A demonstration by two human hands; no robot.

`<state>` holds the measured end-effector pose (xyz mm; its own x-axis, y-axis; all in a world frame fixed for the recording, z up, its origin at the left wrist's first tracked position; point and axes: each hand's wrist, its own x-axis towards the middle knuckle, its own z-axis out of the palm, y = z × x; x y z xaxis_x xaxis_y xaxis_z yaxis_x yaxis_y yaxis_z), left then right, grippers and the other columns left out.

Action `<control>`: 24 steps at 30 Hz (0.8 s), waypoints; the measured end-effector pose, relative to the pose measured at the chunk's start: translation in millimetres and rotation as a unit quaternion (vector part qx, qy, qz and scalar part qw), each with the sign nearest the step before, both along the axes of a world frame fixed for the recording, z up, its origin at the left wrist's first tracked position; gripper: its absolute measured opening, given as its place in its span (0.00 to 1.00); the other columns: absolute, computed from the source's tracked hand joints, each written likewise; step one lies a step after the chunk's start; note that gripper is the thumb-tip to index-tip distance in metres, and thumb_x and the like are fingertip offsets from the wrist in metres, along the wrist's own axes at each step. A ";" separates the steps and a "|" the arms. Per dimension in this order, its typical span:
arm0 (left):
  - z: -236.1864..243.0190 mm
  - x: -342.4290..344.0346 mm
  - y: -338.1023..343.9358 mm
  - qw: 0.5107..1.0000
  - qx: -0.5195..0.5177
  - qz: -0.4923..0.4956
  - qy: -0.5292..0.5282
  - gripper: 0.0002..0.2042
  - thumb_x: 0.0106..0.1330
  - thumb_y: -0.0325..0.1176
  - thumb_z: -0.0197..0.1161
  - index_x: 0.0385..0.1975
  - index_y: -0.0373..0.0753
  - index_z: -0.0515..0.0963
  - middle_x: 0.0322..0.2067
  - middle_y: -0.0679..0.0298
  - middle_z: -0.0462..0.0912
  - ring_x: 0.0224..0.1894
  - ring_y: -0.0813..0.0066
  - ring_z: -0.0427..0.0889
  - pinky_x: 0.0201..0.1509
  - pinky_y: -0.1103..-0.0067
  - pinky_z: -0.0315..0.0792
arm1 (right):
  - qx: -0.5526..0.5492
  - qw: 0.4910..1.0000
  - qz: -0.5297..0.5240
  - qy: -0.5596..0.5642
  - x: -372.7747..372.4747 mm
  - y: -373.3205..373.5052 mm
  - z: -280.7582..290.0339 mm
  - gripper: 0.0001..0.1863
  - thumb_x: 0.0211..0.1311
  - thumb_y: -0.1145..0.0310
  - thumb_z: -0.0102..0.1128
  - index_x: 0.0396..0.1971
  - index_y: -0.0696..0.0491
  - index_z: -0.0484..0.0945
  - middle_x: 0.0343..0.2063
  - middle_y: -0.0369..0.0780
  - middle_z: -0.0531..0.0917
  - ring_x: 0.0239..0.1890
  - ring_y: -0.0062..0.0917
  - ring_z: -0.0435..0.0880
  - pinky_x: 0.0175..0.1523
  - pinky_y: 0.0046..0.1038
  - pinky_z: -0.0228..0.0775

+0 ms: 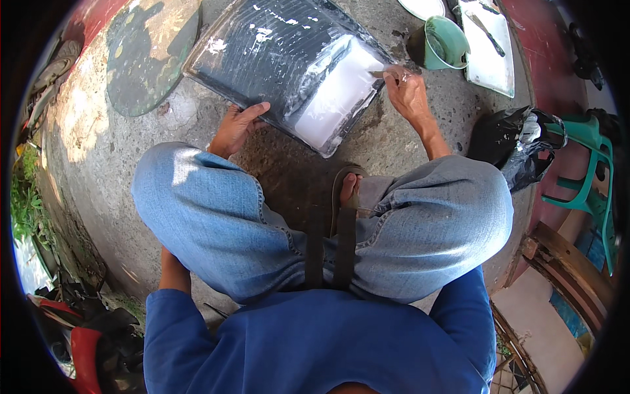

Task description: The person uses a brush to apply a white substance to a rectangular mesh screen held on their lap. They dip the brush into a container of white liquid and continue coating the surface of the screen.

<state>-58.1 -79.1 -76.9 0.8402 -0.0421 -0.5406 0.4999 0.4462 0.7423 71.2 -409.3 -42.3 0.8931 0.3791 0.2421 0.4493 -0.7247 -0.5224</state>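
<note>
A black ribbed paint tray point(275, 72) lies tilted across the space before my knees. White paint point(338, 92) fills its well at the right end, and white smears and flecks mark the ribs. My left hand point(239, 125) grips the tray's near edge, thumb over the rim and fingers underneath. At the right edge of the well, my right hand point(408, 92) is closed around a small tool point(376, 74). Only its dull, thin tip shows over the paint; the rest is hidden in my fingers, so its kind is unclear.
Beyond my right hand stands a green bucket point(446, 43), beside a white board point(495, 69) with a putty knife point(487, 34) on it. A black plastic bag point(505, 144) and a green plastic chair point(584, 164) are at right. A dark round board point(147, 56) lies far left.
</note>
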 end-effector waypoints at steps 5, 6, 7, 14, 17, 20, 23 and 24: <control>3.9 -12.5 9.5 1.000 0.015 0.012 -0.002 0.12 0.62 0.30 0.59 0.45 0.40 0.72 0.42 0.65 0.78 0.45 0.72 0.77 0.46 0.71 0.72 | 0.027 0.977 0.000 0.209 -22.6 10.9 -6.6 0.12 0.57 0.65 0.55 0.34 0.59 0.77 0.21 0.43 0.79 0.22 0.21 0.77 0.29 0.25 0.69; 3.9 -7.2 5.5 1.000 0.012 0.001 -0.006 0.12 0.62 0.30 0.58 0.45 0.41 0.72 0.42 0.65 0.78 0.45 0.72 0.77 0.46 0.71 0.72 | 0.021 0.978 -0.006 0.207 -25.4 4.0 -7.4 0.12 0.57 0.65 0.55 0.34 0.59 0.77 0.21 0.43 0.79 0.22 0.21 0.77 0.29 0.25 0.69; 3.9 -2.5 1.6 1.000 0.005 -0.003 -0.008 0.12 0.62 0.30 0.58 0.45 0.41 0.72 0.42 0.65 0.78 0.45 0.72 0.77 0.46 0.71 0.72 | 0.059 0.966 -0.021 0.251 -28.8 -2.5 -10.1 0.13 0.57 0.64 0.55 0.34 0.59 0.77 0.21 0.40 0.79 0.22 0.19 0.76 0.28 0.23 0.69; 0.9 -4.9 4.4 1.000 0.019 -0.005 -0.004 0.11 0.62 0.30 0.58 0.44 0.39 0.73 0.41 0.65 0.79 0.44 0.73 0.78 0.47 0.72 0.73 | 0.216 0.873 -0.054 0.434 -67.1 20.7 -17.5 0.12 0.56 0.66 0.58 0.33 0.60 0.77 0.21 0.36 0.79 0.21 0.16 0.74 0.27 0.18 0.69; -2.0 -4.2 7.1 1.000 0.019 -0.003 0.003 0.14 0.60 0.31 0.61 0.44 0.39 0.71 0.42 0.64 0.78 0.45 0.72 0.77 0.47 0.71 0.73 | 0.260 0.835 -0.066 0.481 -79.6 32.5 -20.2 0.11 0.56 0.67 0.58 0.33 0.60 0.77 0.21 0.37 0.79 0.21 0.15 0.74 0.27 0.18 0.68; -2.6 -5.9 6.1 1.000 0.016 0.000 -0.002 0.14 0.60 0.31 0.61 0.44 0.39 0.71 0.42 0.64 0.78 0.45 0.72 0.77 0.46 0.72 0.73 | 0.244 0.834 -0.060 0.491 -74.3 36.9 -17.8 0.10 0.57 0.68 0.58 0.33 0.60 0.77 0.22 0.36 0.79 0.20 0.15 0.74 0.26 0.18 0.68; 1.0 -4.9 3.9 1.000 0.024 0.002 -0.005 0.11 0.62 0.30 0.59 0.44 0.39 0.73 0.41 0.65 0.79 0.43 0.74 0.78 0.46 0.73 0.73 | 0.270 0.842 -0.037 0.465 -71.7 41.6 -7.5 0.12 0.55 0.66 0.57 0.32 0.61 0.78 0.21 0.36 0.79 0.21 0.15 0.75 0.25 0.18 0.68; 2.2 -4.6 3.4 1.000 0.024 -0.003 -0.007 0.11 0.62 0.31 0.59 0.44 0.39 0.73 0.41 0.65 0.79 0.44 0.74 0.78 0.46 0.73 0.73 | 0.269 0.843 -0.036 0.465 -71.7 41.8 -7.8 0.12 0.55 0.66 0.57 0.32 0.61 0.78 0.21 0.36 0.79 0.21 0.15 0.75 0.25 0.18 0.68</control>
